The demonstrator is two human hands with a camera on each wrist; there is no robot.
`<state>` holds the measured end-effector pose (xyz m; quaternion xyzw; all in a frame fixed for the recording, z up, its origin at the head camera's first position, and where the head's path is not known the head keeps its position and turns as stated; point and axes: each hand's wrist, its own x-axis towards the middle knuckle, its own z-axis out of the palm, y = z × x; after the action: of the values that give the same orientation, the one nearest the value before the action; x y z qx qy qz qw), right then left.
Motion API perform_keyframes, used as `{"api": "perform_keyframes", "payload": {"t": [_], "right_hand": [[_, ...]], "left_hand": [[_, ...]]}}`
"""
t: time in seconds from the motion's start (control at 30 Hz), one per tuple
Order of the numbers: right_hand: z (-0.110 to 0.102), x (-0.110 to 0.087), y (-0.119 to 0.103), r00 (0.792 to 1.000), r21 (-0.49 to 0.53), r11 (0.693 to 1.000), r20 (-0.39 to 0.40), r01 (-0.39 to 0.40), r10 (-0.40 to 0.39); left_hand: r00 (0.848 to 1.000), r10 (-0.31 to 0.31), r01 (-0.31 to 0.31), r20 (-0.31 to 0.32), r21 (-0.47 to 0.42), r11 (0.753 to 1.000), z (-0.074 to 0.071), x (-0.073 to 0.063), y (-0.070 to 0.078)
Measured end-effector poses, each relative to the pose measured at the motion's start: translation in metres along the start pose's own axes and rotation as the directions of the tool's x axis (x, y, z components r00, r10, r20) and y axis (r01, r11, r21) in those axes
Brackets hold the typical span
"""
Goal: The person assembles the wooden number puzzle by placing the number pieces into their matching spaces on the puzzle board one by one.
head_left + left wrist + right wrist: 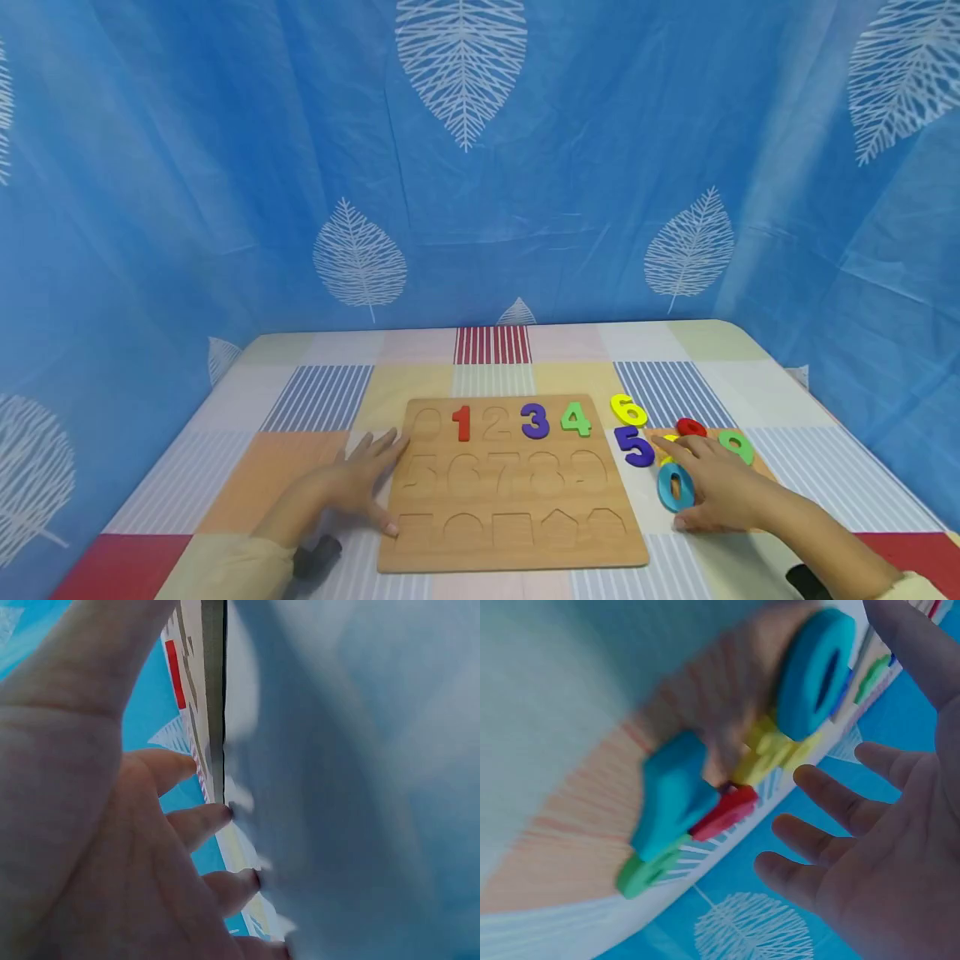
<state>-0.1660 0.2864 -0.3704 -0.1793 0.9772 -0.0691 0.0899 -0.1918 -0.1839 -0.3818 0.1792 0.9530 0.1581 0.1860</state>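
A wooden number board (517, 492) lies on the table with a red 1 (462, 423), a purple 3 (535, 422) and a green 4 (576, 419) in its top row. My left hand (360, 482), fingers spread, rests at the board's left edge. Over the loose numbers on the right hovers my right hand (723, 487), its fingers extended and holding nothing. Beside its thumb is a teal 0 (676, 488); a teal angular piece (673, 796), partly hidden in the head view, lies below the palm. A yellow piece (763, 754) and a red piece (726, 813) sit between them.
Right of the board lie a yellow 6 (628, 411) and a purple 5 (634, 447). A green 9 (736, 447) is beyond the right hand. A patchwork cloth (300, 400) covers the table, and a blue curtain (555, 208) with white leaves hangs behind.
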Motion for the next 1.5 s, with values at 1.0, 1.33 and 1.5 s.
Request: {"api": "perform_keyframes", "payload": {"t": [1.0,1.33,1.5], "right_hand": [[-0.013,0.026,-0.038,0.989,-0.017,1.0,-0.147,0.016,-0.018],[-0.027,0.093,-0.104,0.976,-0.006,0.991,-0.175,0.133,-0.132],[-0.033,0.117,-0.132,0.962,-0.011,0.979,-0.184,0.204,-0.203]], "left_hand": [[0.997,0.047,-0.048,-0.068,-0.019,0.999,0.01,-0.004,-0.006],[0.994,0.076,-0.078,-0.073,-0.024,0.997,0.01,-0.005,-0.011],[0.993,0.09,-0.092,-0.076,-0.024,0.995,0.01,-0.004,-0.01]]}}
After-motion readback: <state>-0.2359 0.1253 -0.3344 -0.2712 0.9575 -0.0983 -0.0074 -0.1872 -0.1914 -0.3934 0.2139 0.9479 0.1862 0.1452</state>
